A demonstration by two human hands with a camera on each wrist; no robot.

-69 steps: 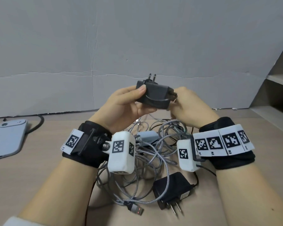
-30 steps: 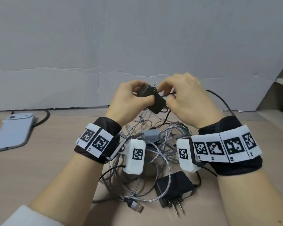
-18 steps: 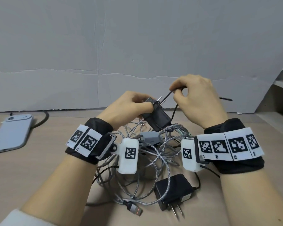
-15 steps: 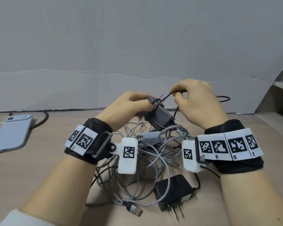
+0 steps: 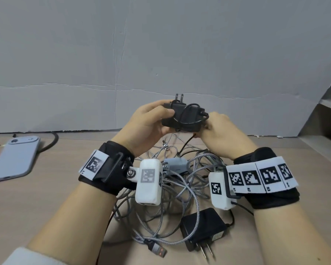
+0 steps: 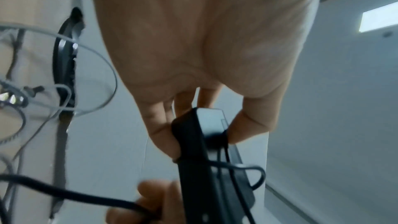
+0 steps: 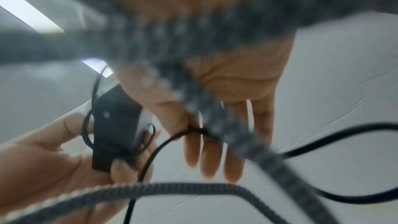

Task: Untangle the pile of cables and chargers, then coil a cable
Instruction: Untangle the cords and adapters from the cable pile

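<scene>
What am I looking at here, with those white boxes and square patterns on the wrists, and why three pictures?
No robot here: a person works with bare hands. The white boxes are small cameras strapped to each wrist; the patterned bands are printed markers. The wide picture comes from a camera on the person's head. The other two look along each hand from the wrists, so they are close and blurry.

The left hand grips a black charger, prongs up, with its thin black cord looped round it. The right hand pinches that cord. On the table lies a tangle of grey braided cables, a second black charger, a small grey adapter and, to the left, a phone.
</scene>
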